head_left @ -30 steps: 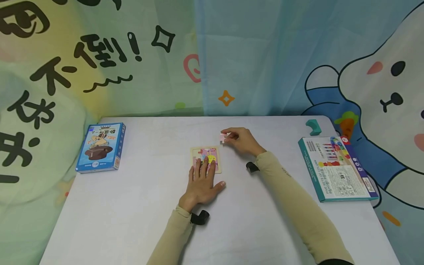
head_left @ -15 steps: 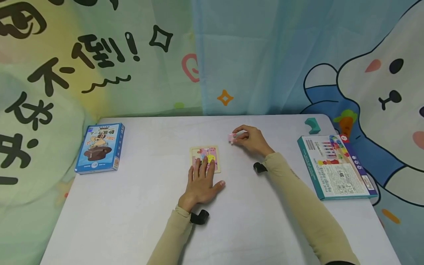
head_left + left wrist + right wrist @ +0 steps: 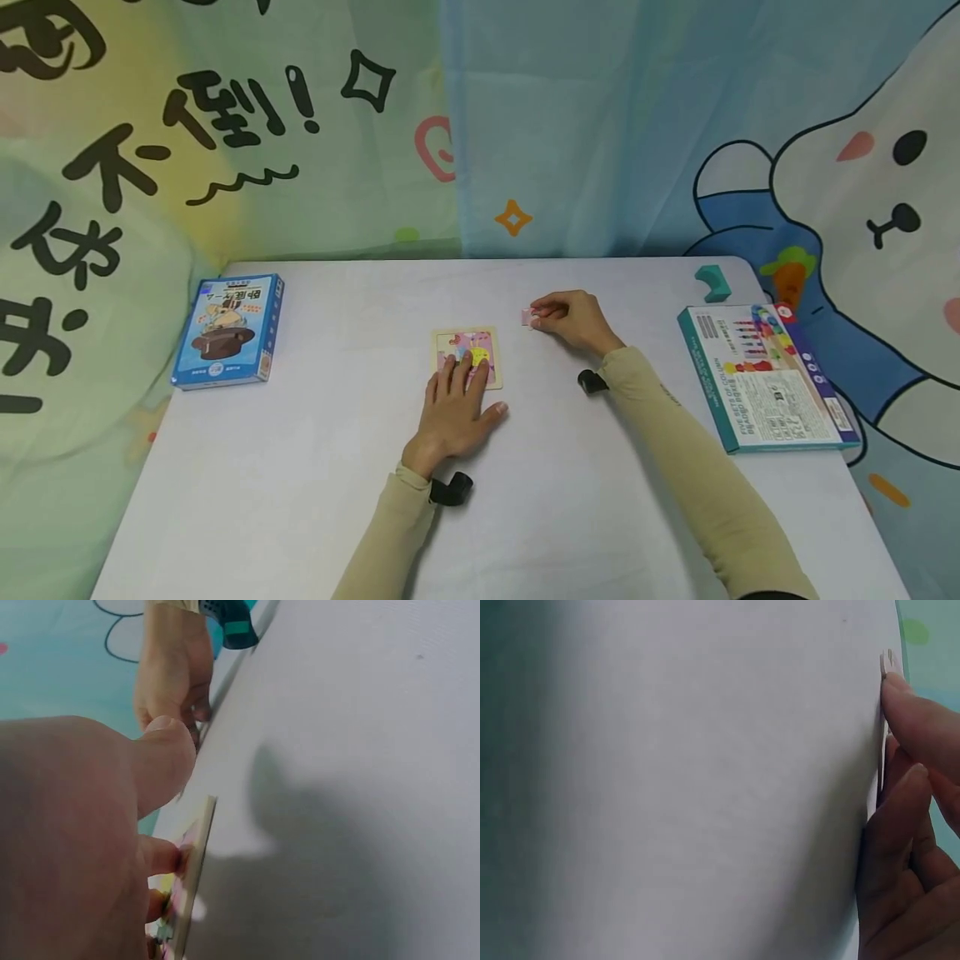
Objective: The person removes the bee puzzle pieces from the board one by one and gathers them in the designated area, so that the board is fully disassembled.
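A small framed jigsaw puzzle [image 3: 480, 340] with a pink and yellow picture lies at the middle of the table. My left hand [image 3: 452, 417] rests with straight fingers over its lower part, hiding some of the picture. In the left wrist view, fingertips touch the face of the puzzle [image 3: 196, 862] beside its raised pale edge. Right of the frame and a little farther back, my right hand [image 3: 573, 318] pinches a small pink puzzle piece [image 3: 526, 317] by its right side. The right wrist view shows this piece [image 3: 890, 663] low at the table surface, partly covered by the fingers.
A blue box [image 3: 228, 333] with a cartoon cover lies on the left of the white table [image 3: 337, 467]. On the right lies a larger teal and purple box [image 3: 765, 375], with a green curved block [image 3: 712, 283] behind it. A printed curtain [image 3: 547, 125] hangs behind.
My right hand has moved right, carrying the pink puzzle piece away from the frame, then slowed and come slightly lower. My left hand has stayed on the puzzle.
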`<state>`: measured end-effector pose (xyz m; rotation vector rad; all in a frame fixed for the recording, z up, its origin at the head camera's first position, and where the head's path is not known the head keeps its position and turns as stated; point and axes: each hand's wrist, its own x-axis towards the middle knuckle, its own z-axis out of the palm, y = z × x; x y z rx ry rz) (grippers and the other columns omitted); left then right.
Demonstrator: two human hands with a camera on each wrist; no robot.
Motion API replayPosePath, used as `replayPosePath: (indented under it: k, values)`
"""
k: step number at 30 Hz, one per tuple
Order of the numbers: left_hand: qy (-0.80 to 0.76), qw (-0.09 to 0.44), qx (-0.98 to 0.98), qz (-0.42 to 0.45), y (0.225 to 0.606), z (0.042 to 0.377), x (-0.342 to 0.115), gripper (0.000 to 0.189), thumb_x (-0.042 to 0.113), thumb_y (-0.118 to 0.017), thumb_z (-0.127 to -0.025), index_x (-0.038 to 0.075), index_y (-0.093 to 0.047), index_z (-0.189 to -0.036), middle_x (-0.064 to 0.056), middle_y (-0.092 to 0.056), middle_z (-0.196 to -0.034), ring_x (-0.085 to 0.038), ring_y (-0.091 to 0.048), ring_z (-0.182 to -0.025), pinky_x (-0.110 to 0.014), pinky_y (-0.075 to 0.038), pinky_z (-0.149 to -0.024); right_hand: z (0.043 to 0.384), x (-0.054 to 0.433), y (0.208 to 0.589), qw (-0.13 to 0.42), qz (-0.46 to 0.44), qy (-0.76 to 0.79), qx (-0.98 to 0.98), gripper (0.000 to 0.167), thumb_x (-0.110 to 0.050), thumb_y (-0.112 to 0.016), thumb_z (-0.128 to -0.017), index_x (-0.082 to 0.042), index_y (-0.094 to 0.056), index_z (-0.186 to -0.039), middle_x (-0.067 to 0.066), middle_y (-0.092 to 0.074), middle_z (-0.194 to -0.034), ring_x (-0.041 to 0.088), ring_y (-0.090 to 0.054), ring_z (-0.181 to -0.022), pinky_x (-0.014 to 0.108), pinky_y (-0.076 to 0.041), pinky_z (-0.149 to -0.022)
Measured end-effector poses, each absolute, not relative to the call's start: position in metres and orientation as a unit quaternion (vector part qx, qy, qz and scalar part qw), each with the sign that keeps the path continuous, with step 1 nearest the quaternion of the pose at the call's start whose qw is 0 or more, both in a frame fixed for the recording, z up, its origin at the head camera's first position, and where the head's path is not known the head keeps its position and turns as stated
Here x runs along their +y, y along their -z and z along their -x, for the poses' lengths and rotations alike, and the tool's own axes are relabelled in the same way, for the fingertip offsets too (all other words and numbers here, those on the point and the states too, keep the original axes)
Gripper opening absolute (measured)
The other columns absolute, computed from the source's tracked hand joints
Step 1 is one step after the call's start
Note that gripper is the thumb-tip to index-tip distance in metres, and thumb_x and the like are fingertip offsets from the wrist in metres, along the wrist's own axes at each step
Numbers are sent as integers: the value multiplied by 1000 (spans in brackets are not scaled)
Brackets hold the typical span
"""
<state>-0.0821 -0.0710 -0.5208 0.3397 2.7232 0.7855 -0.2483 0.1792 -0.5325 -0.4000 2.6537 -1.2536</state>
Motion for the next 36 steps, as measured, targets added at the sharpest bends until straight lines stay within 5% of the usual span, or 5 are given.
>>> replayPosePath:
  k: [11, 23, 36]
  values:
    - [-293, 110, 943, -115, 515, 84, -74, 66, 45, -54, -108, 9, -41, -163, -23, -26, -170, -48, -12, -161, -65, -13, -128, 251, 177, 531, 109, 122, 427, 889, 30, -16, -87, -89, -8, -80, -117, 10, -77, -101, 20, -68, -86, 21, -52, -76]
    - [-296, 109, 944, -97, 518, 80, -73, 66, 41, -59, -106, 11, -43, -163, -28, -16, -172, -54, -2, -161, -67, -11, -129, 250, 177, 531, 116, 111, 428, 889, 29, -15, -87, -90, -7, -79, -116, 10, -76, -101, 19, -67, -85, 21, -52, -75]
    - [-270, 138, 949, -92, 515, 79, -74, 69, 45, -56, -108, 16, -36, -167, -29, -6, -176, -48, 3, -164, -63, -10, -131, 250, 177, 530, 123, 109, 427, 889, 28, -14, -85, -91, -7, -78, -117, 11, -74, -102, 19, -66, -87, 20, -51, -76]
